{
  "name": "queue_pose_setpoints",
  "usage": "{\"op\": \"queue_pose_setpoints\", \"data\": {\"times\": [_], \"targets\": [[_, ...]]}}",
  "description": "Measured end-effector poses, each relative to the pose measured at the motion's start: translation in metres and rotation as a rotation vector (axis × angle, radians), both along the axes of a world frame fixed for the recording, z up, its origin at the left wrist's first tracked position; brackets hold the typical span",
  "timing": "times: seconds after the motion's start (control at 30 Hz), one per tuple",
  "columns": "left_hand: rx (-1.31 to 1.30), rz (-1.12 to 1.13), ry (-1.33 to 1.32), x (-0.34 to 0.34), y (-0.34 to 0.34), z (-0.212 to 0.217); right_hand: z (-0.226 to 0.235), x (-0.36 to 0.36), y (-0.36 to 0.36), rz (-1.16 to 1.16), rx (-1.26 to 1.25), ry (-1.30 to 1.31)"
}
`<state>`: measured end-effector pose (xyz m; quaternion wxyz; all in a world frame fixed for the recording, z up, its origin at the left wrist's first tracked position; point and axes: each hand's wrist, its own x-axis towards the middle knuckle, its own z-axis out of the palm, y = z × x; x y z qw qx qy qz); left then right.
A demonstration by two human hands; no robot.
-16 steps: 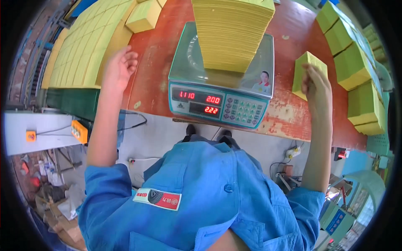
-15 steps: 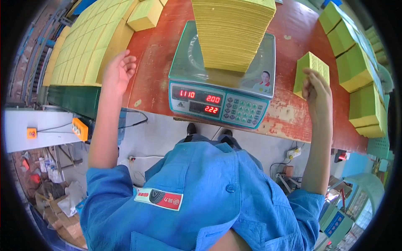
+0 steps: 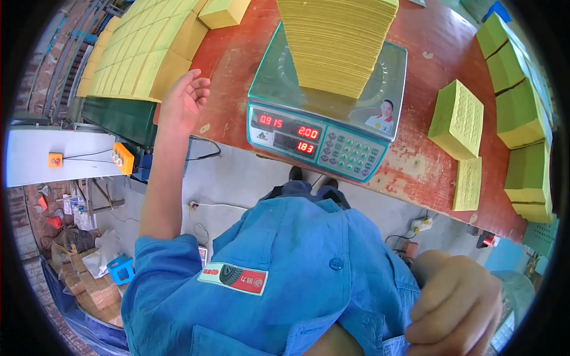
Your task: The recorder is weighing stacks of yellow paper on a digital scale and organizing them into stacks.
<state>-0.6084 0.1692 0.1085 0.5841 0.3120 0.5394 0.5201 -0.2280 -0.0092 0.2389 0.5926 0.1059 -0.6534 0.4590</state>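
Observation:
A tall stack of thin yellow sheets (image 3: 335,50) stands on the metal pan of a digital scale (image 3: 401,71) with lit red digits. My left hand (image 3: 185,102) hovers beside the scale's left, above the table's front edge, fingers loosely curled and apart, holding nothing. Close to the camera at the lower right, my right hand (image 3: 454,299) is raised with its fingers curled inward; whatever it may hold is hidden. Right of the scale lies a yellow block of sheets (image 3: 457,118) with a patterned face. A thinner yellow piece (image 3: 468,184) touches its near end.
Rows of yellow blocks (image 3: 133,53) fill the left side, with a single block (image 3: 224,13) beside them. More yellow stacks (image 3: 519,121) line the right edge of the red table (image 3: 228,74). An orange switch box (image 3: 122,158) sits at left; cables hang below the table.
My right hand has moved from the block at right down toward the camera. The thinner piece now shows where my forearm was. The scale's digits have changed. My left hand stays nearly in place.

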Motion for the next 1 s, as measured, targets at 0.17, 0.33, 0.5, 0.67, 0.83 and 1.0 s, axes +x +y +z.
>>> {"op": "queue_pose_setpoints", "data": {"times": [0.17, 0.33, 0.5, 0.67, 0.83, 1.0], "targets": [[0.012, -0.078, -0.009, 0.001, 0.018, -0.003, 0.003, -0.022, -0.006, 0.069, -0.218, 0.022], [0.038, -0.192, -0.047, 0.011, 0.041, 0.006, -0.007, -0.037, 0.008, 0.15, -0.161, 0.013], [0.272, -0.318, 0.059, 0.041, 0.039, 0.056, 0.003, -0.051, 0.006, 0.112, -0.06, -0.001], [1.09, -0.431, 0.496, 0.115, 0.028, 0.131, 0.003, -0.038, 0.009, -0.003, -0.199, 0.085], [1.373, -0.66, 0.89, 0.154, 0.036, 0.164, -0.018, -0.042, 0.014, 0.059, -0.139, 0.007], [1.182, -0.816, 0.889, 0.173, 0.062, 0.156, -0.029, -0.041, 0.004, 0.01, -0.191, 0.035]]}}
